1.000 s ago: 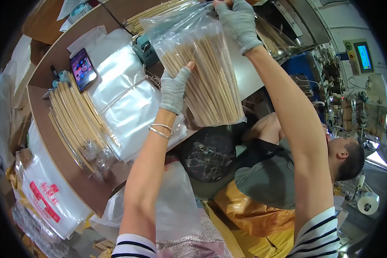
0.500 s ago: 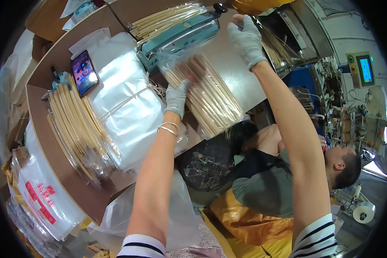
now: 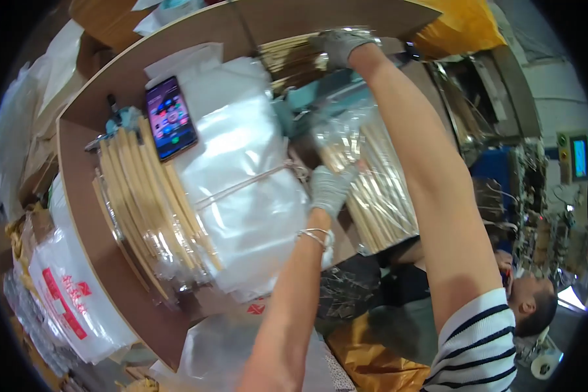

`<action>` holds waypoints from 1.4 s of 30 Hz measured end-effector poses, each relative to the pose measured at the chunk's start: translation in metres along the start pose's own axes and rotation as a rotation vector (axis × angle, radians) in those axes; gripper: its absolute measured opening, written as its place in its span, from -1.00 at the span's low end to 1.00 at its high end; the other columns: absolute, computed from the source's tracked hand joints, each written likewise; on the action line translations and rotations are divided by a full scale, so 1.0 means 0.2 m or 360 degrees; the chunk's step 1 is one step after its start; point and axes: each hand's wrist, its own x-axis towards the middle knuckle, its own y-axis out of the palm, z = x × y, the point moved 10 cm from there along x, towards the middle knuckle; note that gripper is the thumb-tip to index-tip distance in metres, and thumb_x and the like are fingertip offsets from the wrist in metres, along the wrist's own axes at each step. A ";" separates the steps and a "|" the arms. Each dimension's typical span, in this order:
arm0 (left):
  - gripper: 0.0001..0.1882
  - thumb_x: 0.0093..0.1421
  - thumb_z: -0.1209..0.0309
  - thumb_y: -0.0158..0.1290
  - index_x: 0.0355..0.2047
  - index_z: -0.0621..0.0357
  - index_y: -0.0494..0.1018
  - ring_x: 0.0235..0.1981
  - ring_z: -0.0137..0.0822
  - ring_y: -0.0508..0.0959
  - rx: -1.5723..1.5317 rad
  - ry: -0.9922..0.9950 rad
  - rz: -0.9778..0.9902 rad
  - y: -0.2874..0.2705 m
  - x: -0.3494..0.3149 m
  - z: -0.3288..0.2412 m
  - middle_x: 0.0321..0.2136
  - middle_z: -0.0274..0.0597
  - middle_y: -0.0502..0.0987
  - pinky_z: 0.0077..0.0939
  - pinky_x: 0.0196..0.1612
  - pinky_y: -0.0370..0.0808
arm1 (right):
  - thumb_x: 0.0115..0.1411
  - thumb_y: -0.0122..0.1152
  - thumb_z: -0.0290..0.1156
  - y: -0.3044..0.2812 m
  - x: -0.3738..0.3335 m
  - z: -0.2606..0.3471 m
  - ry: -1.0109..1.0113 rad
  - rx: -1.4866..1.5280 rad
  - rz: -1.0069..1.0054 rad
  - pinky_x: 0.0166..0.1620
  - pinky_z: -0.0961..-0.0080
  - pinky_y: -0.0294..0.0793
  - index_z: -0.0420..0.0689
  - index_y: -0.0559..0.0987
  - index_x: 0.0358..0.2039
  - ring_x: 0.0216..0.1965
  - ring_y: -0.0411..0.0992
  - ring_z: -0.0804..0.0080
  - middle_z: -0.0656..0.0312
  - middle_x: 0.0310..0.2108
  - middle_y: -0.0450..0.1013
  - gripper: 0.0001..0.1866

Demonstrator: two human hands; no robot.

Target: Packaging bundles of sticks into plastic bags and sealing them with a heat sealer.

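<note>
My left hand [image 3: 332, 191], in a pale work glove, is closed on the left edge of a clear plastic pack of wooden sticks [image 3: 389, 202]. The pack lies tilted at the table's near edge, just before a teal bar-shaped machine [image 3: 302, 98] that my right arm partly covers. My right hand [image 3: 345, 48], gloved too, reaches past that machine and touches the right end of bagged wooden sticks [image 3: 284, 57]. Its fingers are blurred and partly hidden, so their grip does not show. White-and-black striped cuffing [image 3: 480, 340] shows on my right arm.
Left of the pack lies a stack of clear plastic bags [image 3: 242, 163] tied with string, a phone [image 3: 171, 119] on its edge. More bagged sticks [image 3: 144, 196] lie farther left. A raised board [image 3: 78, 189] rims the table [image 3: 153, 320]. A person [image 3: 532, 304] sits at the right.
My right hand has moved left from the table's far right onto the bagged sticks behind the machine. The view has shifted; my left hand still holds the pack.
</note>
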 end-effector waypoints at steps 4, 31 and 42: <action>-0.60 -0.05 0.21 0.30 -0.34 0.31 0.54 -0.49 -0.51 0.48 0.0123 -0.0026 0.0030 0.07 0.01 -0.01 -0.49 -0.29 0.57 -0.55 -0.38 0.42 | -0.18 0.33 -0.36 0.12 0.17 -0.01 -0.0155 -0.0144 0.0180 0.08 0.31 0.34 0.06 0.38 0.09 0.04 0.35 0.13 0.10 0.03 0.37 -0.29; -0.55 -0.09 0.22 0.34 -0.30 0.32 0.54 -0.46 -0.49 0.50 -0.0008 0.0004 0.0039 0.13 0.02 -0.01 -0.43 -0.24 0.58 -0.58 -0.36 0.45 | 0.16 0.14 -0.37 -0.60 -0.42 -0.57 -0.0556 0.0475 -0.1971 -0.38 0.56 0.40 -0.10 0.51 -0.22 -0.44 0.42 0.45 0.28 -0.45 0.47 -0.82; -0.44 -0.10 0.27 0.33 -0.13 0.31 0.43 -0.33 -0.40 0.49 -0.0345 -0.0088 0.0002 -0.02 -0.22 0.02 -0.27 -0.21 0.52 -0.50 -0.22 0.45 | 0.22 0.05 -0.32 -0.05 -2.06 0.54 0.1297 0.3796 -0.0044 -0.57 0.63 0.28 -0.11 0.42 -0.41 -0.64 0.27 0.61 0.36 -0.62 0.30 -0.85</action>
